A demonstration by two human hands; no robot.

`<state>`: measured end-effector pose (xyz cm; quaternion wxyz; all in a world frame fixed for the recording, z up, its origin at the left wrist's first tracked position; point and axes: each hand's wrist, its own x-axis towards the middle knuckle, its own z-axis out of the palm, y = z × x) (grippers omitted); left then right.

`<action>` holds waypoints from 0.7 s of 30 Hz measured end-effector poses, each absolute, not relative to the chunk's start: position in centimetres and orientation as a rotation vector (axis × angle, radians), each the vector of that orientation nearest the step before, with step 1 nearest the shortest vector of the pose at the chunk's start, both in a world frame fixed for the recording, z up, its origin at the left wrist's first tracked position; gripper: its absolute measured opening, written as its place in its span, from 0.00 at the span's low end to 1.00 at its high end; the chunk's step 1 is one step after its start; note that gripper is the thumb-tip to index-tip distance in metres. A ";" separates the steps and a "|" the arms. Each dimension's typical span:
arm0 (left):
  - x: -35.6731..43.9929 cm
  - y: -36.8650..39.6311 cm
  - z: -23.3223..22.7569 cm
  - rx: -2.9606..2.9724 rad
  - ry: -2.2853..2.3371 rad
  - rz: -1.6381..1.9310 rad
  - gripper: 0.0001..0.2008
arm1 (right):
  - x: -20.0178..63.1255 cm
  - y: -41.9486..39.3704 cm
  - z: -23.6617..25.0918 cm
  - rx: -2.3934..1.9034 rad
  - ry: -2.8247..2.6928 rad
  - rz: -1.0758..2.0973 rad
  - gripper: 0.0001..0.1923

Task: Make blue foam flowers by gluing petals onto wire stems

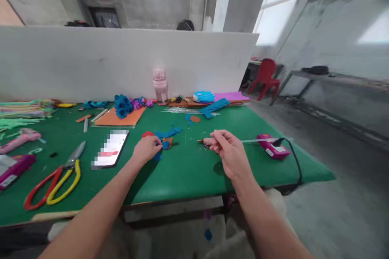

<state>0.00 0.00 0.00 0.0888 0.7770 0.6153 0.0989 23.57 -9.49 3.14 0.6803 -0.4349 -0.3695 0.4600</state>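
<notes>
My left hand (147, 148) rests on the green table (182, 170), fingers closed on a small blue felt piece (165, 144) among blue and orange scraps. My right hand (228, 150) hovers just above the table and grips a pink glue gun (207, 141) whose metal tip points left toward the scraps. A clear glue stick (252, 140) runs back from the gun toward a second pink glue gun (272, 147) lying with a black cord.
A phone (110, 149) lies left of my hand; scissors with red and yellow handles (57, 180) lie further left. Blue felt flowers (123, 105), an orange sheet (120, 117), a pink bottle (160, 84) and a white partition (121, 60) stand behind. The table edge drops at right.
</notes>
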 end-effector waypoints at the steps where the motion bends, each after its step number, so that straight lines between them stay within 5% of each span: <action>1: 0.1 0.0 0.0 2.320 1.827 0.302 0.11 | 23.6 -9.5 3.1 -0.977 -0.830 1.035 0.10; 21: -1.8 -0.1 1.3 1.672 1.514 0.737 0.10 | 23.3 -9.7 3.2 -0.983 -0.874 1.043 0.11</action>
